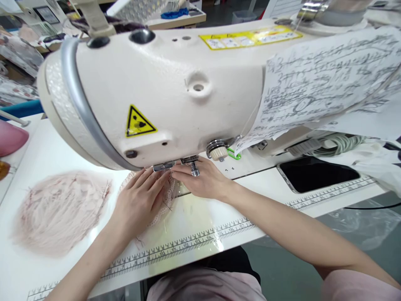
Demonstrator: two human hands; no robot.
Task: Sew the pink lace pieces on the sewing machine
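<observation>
Both my hands rest on the white sewing table [56, 144] under the head of a cream sewing machine [163, 96]. My left hand [140, 198] lies flat, fingers stretched, on a piece of pale pink lace [167, 200] next to the presser foot [164, 166]. My right hand [203, 179] lies beside it, fingers extended onto the same lace under the needle bar; its fingertips are partly hidden by the machine.
A pile of pink lace pieces [59, 211] lies on the table to the left. A phone [316, 173] lies face up at the right. Printed white fabric [322, 83] hangs over the machine arm. A ruler strip [175, 246] runs along the table's front edge.
</observation>
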